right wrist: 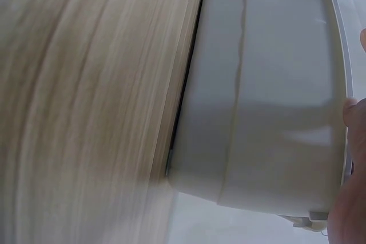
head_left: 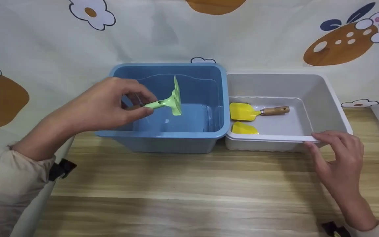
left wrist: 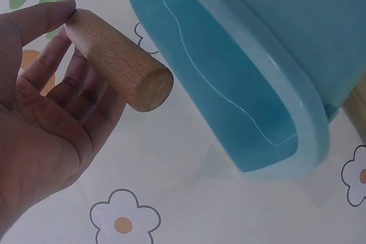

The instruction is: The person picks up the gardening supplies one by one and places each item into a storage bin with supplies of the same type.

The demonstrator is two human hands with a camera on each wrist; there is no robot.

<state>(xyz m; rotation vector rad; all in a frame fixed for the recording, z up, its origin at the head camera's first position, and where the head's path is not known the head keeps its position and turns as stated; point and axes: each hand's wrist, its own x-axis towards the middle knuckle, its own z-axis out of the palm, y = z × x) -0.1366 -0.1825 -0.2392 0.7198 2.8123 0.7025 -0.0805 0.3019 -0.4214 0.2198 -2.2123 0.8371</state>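
Observation:
My left hand (head_left: 117, 103) pinches a small garden hand tool (head_left: 174, 102) between thumb and fingers, above the blue bin (head_left: 224, 98). Its light green metal head stands crosswise to the neck; the exact head shape is unclear, seen edge-on. In the left wrist view, the tool's round wooden handle (left wrist: 117, 58) points away from the fingertips, over the open palm. My right hand (head_left: 342, 159) pinches the front rim of the light grey bin (head_left: 337, 105) near its right corner. Inside lies a yellow hand shovel (head_left: 243, 112) with a wooden handle. Another yellow blade (head_left: 243, 128) is partly hidden by the front wall.
Both bins stand side by side at the back of a wood-grain table (head_left: 176, 191). Behind them hangs a pale patterned cloth (head_left: 258, 39). Nothing is seen lying in the visible part of the blue bin.

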